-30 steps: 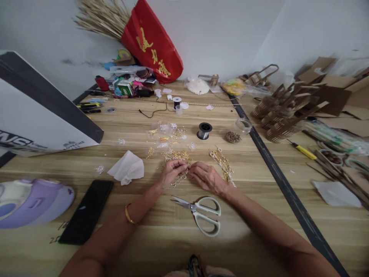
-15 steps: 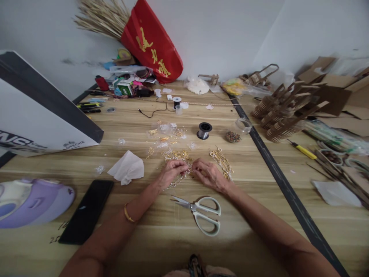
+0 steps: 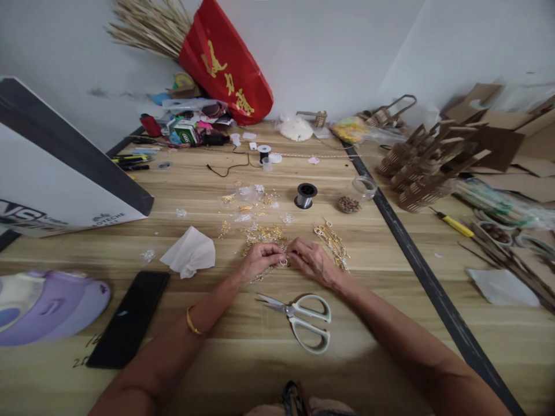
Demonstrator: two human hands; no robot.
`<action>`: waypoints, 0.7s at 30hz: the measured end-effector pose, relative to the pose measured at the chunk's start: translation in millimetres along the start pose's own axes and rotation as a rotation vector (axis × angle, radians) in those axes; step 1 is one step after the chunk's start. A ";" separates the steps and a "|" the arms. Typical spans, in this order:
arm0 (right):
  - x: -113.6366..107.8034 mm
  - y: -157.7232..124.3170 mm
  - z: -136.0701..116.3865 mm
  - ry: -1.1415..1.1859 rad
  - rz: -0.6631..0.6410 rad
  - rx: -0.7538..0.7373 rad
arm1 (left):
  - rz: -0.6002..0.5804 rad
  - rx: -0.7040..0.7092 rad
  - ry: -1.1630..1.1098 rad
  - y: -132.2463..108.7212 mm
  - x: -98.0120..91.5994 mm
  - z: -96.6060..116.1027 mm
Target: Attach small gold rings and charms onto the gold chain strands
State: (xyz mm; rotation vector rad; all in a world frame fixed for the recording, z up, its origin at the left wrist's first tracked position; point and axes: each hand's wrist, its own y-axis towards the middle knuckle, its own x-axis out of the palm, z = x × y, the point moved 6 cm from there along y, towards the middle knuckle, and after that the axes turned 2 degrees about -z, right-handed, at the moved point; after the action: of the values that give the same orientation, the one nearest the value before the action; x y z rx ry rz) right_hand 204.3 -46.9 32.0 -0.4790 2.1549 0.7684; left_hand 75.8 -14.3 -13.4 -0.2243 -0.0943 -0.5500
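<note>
My left hand point(image 3: 260, 261) pinches a beaded chain point(image 3: 262, 274) with a small pale ring point(image 3: 283, 262) showing at the fingertips. Its silvery strand hangs down under that hand onto the table. Close by on the right, the fingers of my right hand point(image 3: 313, 261) are pressed together near the ring; whatever they grip is too small to make out. Just beyond both hands lies a pile of gold and silver beads point(image 3: 263, 233). Several beaded chains point(image 3: 332, 242) rest beside my right hand. Scissors point(image 3: 299, 315) with pale handles lie slightly open nearer to me.
A wire spool point(image 3: 306, 196) and a bead jar point(image 3: 353, 199) stand farther back. To the left are a tissue point(image 3: 191, 253), a black phone point(image 3: 129, 319), a purple object point(image 3: 52, 306) and a large box point(image 3: 65, 173). Small woven baskets point(image 3: 425, 167) crowd the right.
The view has shifted very slightly. Both hands stay together at the same spot, with the fingertips moving only a little around the ring.
</note>
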 end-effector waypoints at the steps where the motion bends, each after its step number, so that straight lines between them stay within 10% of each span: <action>1: -0.2 0.2 -1.3 -0.003 -0.005 -0.006 | 0.003 0.002 0.017 0.1 -0.2 -0.7; 21: 9.4 -2.6 -4.0 -0.147 -0.041 -0.052 | 0.097 0.295 0.668 -7.1 8.9 13.9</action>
State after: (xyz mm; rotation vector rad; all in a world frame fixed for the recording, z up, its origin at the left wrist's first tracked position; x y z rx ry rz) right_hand 197.6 -52.2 25.8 -0.4770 1.9874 0.8131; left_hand 79.2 -21.3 2.7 0.2474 0.4794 -0.4845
